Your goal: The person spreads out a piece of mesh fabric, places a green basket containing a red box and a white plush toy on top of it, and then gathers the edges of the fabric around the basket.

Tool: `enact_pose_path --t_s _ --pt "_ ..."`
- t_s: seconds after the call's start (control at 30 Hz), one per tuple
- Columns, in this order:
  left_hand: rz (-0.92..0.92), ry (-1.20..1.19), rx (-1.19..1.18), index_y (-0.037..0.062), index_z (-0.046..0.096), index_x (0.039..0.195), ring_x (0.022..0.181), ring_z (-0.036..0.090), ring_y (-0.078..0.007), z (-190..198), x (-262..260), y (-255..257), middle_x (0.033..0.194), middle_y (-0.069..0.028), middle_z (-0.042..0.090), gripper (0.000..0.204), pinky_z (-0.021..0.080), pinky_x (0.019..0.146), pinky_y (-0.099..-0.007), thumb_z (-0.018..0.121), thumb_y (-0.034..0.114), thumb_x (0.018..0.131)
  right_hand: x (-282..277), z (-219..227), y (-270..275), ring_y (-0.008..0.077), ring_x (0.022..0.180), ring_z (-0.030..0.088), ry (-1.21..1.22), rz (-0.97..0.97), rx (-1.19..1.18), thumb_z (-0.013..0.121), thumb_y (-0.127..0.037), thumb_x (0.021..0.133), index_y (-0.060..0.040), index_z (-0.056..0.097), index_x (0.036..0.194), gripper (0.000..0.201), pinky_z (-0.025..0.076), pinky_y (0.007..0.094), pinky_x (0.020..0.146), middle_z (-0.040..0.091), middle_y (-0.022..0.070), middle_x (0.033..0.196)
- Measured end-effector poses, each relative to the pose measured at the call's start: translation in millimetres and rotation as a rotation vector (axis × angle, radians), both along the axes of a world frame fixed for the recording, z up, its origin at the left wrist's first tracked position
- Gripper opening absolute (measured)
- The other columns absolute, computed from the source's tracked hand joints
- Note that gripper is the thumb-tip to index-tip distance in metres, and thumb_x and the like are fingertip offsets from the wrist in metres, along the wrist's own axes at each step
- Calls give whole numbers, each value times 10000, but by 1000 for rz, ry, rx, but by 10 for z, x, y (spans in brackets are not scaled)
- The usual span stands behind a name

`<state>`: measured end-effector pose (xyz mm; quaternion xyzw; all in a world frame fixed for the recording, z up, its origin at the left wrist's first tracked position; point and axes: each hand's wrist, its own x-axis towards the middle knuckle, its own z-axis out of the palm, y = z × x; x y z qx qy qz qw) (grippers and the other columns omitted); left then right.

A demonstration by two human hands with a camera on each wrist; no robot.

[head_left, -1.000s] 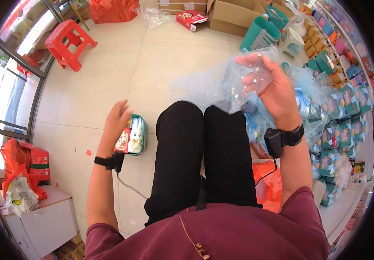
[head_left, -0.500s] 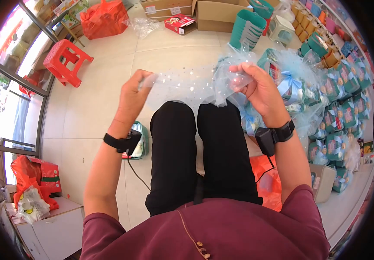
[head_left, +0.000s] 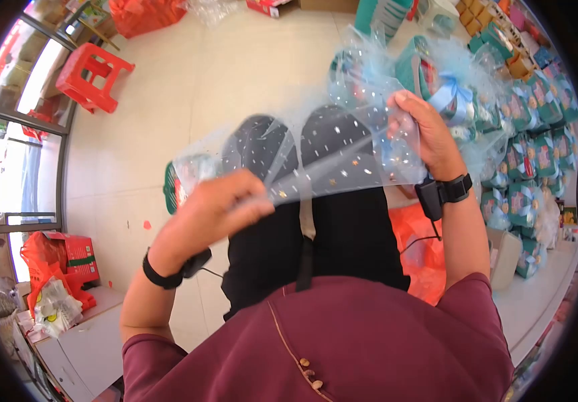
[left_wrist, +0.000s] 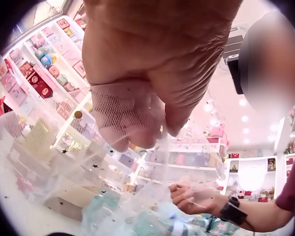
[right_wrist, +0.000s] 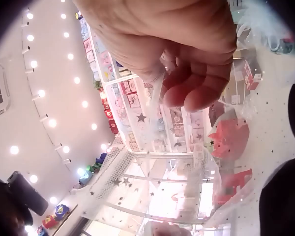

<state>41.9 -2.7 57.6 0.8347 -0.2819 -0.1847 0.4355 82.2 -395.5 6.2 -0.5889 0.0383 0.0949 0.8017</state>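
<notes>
Head view: left hand and right hand pinch sheer pale-blue spangled netting between them. Green plastic basket beyond, contents partly veiled.

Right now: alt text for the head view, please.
A person holds sheer, shiny-flecked, pale-blue netting between left grip and right grip, spread above black-clad legs. Teal packages crowd the right side; a red stool stands at upper left.
</notes>
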Motion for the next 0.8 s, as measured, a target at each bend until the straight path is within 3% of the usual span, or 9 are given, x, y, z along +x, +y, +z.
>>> enact_pose_path --t_s 0.13,0.23,0.27,0.37,0.4,0.53,0.63,0.67,0.8 --pt "-188 303 9 19 651 1064 801 668 -205 -371 -415 -80 911 -95 671 282 526 733 -306 742 251 930 -466 -347 -265 85 620 569 183 75 -47 619 -294 1011 -49 633 1070 253 561 325 625 554 -18 739" --pt "-93 453 39 14 641 1102 845 672 -214 -422 -462 -53 966 -109 664 325 534 747 -325 743 274 935 -683 -487 -362 88 636 576 244 43 -5 618 -300 1011 -52 627 1084 258 561 323 612 558 -17 758" --pt "-31 432 36 14 634 1123 852 669 -225 -417 -446 -47 989 -114 658 330 540 761 -349 750 250 925 -706 -517 -384 90 646 579 245 35 0 618 -301 1011 -54 625 1095 261 558 318 607 567 -14 775" --pt "120 57 110 7 626 1151 876 662 -238 -474 -356 -55 1022 -121 650 371 539 788 -362 773 231 894 -801 -558 -403 96 674 590 266 -11 -9 617 -305 1012 -59 623 1126 271 545 296 599 593 -5 826" --pt "87 -94 104 6 618 1177 904 654 -253 -499 -317 -55 1028 -126 642 445 534 809 -370 805 247 852 -831 -542 -378 97 683 593 281 -42 -22 616 -305 1013 -60 625 1133 273 539 283 602 599 -2 842" --pt "-36 157 185 26 621 1193 933 632 -272 -527 -495 -109 1019 -110 625 526 514 809 -394 828 318 808 -920 -461 -385 88 719 589 321 14 -42 631 -299 1002 -70 642 1135 265 507 243 635 611 -6 874" --pt "-218 -162 255 75 641 1173 908 612 -266 -659 -598 -106 979 -84 633 497 483 804 -386 850 277 769 -1016 -584 -426 79 725 578 311 -36 -75 646 -296 988 -76 653 1096 245 492 239 655 603 -23 875" --pt "-252 -209 232 76 655 1066 875 591 -292 -732 -618 -80 952 -80 624 348 462 798 -408 819 217 793 -1020 -594 -472 79 720 573 302 -10 -85 647 -295 985 -76 654 1087 242 492 242 653 601 -26 878" --pt "-136 -197 158 43 630 973 858 611 -266 -820 -593 -2 946 -80 630 161 484 773 -371 727 95 855 -1086 -473 -472 84 714 581 238 6 -126 654 -288 974 -69 653 1049 232 497 246 648 610 -25 890"
